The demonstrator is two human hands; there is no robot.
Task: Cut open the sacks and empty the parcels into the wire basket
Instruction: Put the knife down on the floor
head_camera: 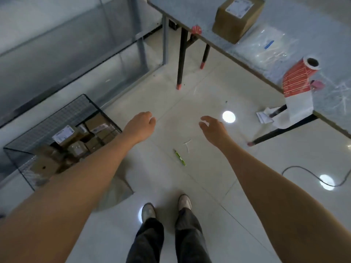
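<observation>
Both hands hold nothing. The left hand (141, 126) hangs with its fingers loosely curled and released, and the right hand (213, 130) reaches forward with its fingers relaxed and slightly spread. Both hover above the floor between the wire basket (66, 114) and the table (180, 12). The basket stands on the floor at the person's left, just beside the left forearm, and brown parcels (79, 147) are heaped in it, so tipping looks well along. A green cutter (179, 157) lies on the tiles just ahead of the feet, probably put down to free both hands. A thin white scrap (187, 146) beside it may be a cut tie. A flat grey sheet (115, 188) under the left forearm looks like an emptied sack, though most of it is hidden. On the table sit 1 cardboard box (237, 19), clear plastic bags (266, 48) and a red label roll (296, 80).
</observation>
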